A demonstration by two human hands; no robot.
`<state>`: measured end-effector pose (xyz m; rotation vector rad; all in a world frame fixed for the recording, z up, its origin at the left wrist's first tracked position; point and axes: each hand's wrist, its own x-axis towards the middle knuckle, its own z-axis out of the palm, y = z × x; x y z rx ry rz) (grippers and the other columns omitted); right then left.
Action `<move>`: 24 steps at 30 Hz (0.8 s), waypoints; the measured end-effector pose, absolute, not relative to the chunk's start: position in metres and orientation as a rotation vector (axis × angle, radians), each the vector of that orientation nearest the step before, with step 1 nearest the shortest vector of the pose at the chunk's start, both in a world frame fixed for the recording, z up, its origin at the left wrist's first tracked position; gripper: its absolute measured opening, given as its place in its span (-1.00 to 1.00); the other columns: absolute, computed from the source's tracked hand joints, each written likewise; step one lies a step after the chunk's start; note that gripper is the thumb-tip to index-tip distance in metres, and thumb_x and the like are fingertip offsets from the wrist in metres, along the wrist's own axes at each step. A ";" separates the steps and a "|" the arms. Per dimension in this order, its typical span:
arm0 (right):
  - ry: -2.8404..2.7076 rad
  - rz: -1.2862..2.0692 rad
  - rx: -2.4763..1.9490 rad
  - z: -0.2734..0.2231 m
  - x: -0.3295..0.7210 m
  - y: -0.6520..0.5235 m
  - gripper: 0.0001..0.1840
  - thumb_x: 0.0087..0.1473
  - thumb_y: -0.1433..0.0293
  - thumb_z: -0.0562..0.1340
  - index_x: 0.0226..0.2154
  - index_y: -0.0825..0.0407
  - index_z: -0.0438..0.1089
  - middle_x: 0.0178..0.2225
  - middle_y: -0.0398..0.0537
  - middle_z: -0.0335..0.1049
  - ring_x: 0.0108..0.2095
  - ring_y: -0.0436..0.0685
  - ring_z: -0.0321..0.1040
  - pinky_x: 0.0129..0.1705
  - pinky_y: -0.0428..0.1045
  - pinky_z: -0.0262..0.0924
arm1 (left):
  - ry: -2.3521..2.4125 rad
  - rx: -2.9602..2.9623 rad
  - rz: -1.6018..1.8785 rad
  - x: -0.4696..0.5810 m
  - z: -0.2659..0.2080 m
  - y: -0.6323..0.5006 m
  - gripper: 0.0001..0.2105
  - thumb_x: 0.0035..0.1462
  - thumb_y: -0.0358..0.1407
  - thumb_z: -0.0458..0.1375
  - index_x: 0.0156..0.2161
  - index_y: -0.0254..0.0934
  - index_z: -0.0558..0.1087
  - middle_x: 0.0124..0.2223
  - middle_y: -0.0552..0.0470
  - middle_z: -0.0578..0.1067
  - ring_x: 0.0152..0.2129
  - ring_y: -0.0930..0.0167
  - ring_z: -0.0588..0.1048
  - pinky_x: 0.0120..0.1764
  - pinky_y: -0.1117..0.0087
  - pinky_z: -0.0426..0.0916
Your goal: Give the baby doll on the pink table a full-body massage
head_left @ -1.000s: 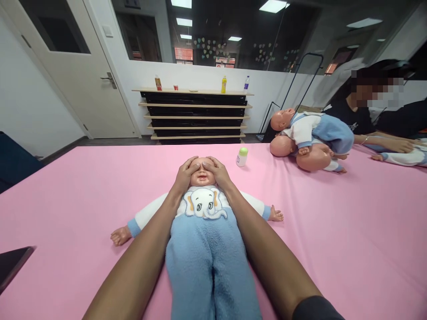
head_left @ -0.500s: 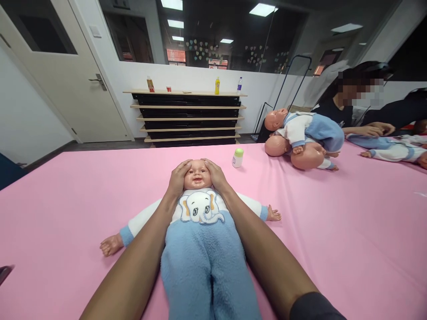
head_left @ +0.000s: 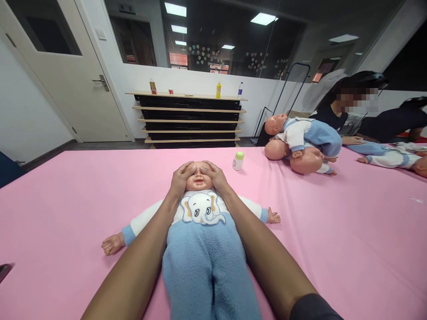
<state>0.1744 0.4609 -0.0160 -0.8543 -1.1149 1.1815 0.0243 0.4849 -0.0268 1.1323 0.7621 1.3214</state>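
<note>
On its back on the pink sheet lies a baby doll (head_left: 200, 249) in blue fleece trousers and a white top with an elephant patch. Both of its arms are spread out sideways. My left hand (head_left: 182, 178) cups the left side of the doll's head, fingers curved over the crown and thumb across the eye. My right hand (head_left: 214, 178) clasps the other side the same way, its thumb over the other eye. The doll's nose and mouth show between my palms; its eyes are hidden.
A small white bottle with a green cap (head_left: 238, 161) stands beyond my right hand. More dolls (head_left: 305, 138) are piled at the right, near a co-worker (head_left: 336, 113). A dark object (head_left: 4, 271) lies at the left edge. Stacked tables (head_left: 190, 120) stand by the wall.
My thumbs have moved inward from the sides of the doll's forehead and now cover its eyes. The doll's body stays in place.
</note>
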 end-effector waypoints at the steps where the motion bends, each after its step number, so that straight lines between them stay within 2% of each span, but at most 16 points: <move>1: -1.116 1.178 -0.853 -0.016 0.174 0.461 -0.40 -0.14 0.17 0.38 -0.02 0.03 0.36 -0.07 -0.06 0.39 -0.07 0.11 0.32 0.00 -0.01 0.24 | 0.767 1.128 1.334 0.025 -0.027 0.485 -0.36 -0.12 -0.08 0.32 0.07 -0.34 0.40 0.02 -0.10 0.41 -0.11 0.33 0.43 -0.03 0.33 0.34; 6: -1.130 1.163 -0.844 -0.019 0.175 0.464 -0.43 -0.09 0.16 0.34 -0.02 0.03 0.37 -0.06 -0.06 0.40 -0.07 0.10 0.32 0.03 0.00 0.21 | 0.776 1.128 1.386 0.027 -0.027 0.487 -0.44 -0.05 -0.06 0.26 0.02 -0.37 0.44 0.03 -0.10 0.42 -0.03 0.30 0.40 0.07 0.30 0.29; 10: -1.106 1.102 -0.854 -0.023 0.175 0.470 -0.54 -0.01 0.16 0.25 -0.08 0.04 0.41 -0.02 -0.08 0.39 0.01 0.11 0.28 0.12 0.00 0.14 | 0.794 1.172 1.464 0.026 -0.029 0.490 -0.54 0.03 -0.10 0.16 -0.04 -0.40 0.48 0.05 -0.10 0.42 0.05 0.31 0.36 0.16 0.31 0.21; 13: -1.073 1.064 -0.856 -0.024 0.176 0.472 -0.60 0.03 0.18 0.17 -0.13 0.06 0.44 -0.01 -0.08 0.38 0.06 0.10 0.24 0.16 -0.01 0.10 | 0.779 1.166 1.427 0.025 -0.030 0.488 -0.50 0.02 -0.07 0.17 -0.01 -0.38 0.45 0.05 -0.09 0.41 0.02 0.30 0.38 0.13 0.30 0.25; 15: -1.086 1.102 -0.844 -0.024 0.176 0.469 -0.56 -0.01 0.19 0.22 -0.08 0.05 0.41 -0.01 -0.07 0.37 0.03 0.11 0.27 0.13 0.00 0.14 | 0.752 1.159 1.343 0.025 -0.030 0.486 -0.41 -0.05 -0.07 0.24 0.07 -0.35 0.40 0.04 -0.09 0.41 -0.04 0.29 0.41 0.05 0.28 0.32; 18: -1.105 1.198 -0.831 -0.021 0.175 0.462 -0.37 -0.13 0.20 0.35 0.02 0.02 0.33 -0.02 -0.04 0.36 -0.05 0.12 0.32 0.04 0.02 0.22 | 0.734 1.151 1.272 0.024 -0.028 0.483 -0.29 -0.15 -0.12 0.33 0.14 -0.32 0.33 0.05 -0.12 0.39 -0.11 0.30 0.44 -0.03 0.28 0.37; 20: -1.095 1.222 -0.841 -0.018 0.175 0.459 -0.33 -0.16 0.21 0.38 0.04 0.03 0.31 -0.03 -0.03 0.36 -0.08 0.12 0.34 0.00 0.01 0.25 | 0.740 1.136 1.277 0.024 -0.027 0.482 -0.29 -0.16 -0.12 0.33 0.14 -0.34 0.33 0.05 -0.13 0.39 -0.11 0.30 0.44 -0.04 0.29 0.36; 24: -1.116 1.195 -0.833 -0.016 0.175 0.457 -0.38 -0.11 0.19 0.36 0.01 0.05 0.34 -0.05 -0.03 0.38 -0.09 0.10 0.34 0.01 0.00 0.22 | 0.777 1.116 1.337 0.026 -0.026 0.483 -0.40 -0.08 -0.09 0.28 0.07 -0.34 0.40 0.05 -0.11 0.40 -0.09 0.32 0.43 0.02 0.27 0.33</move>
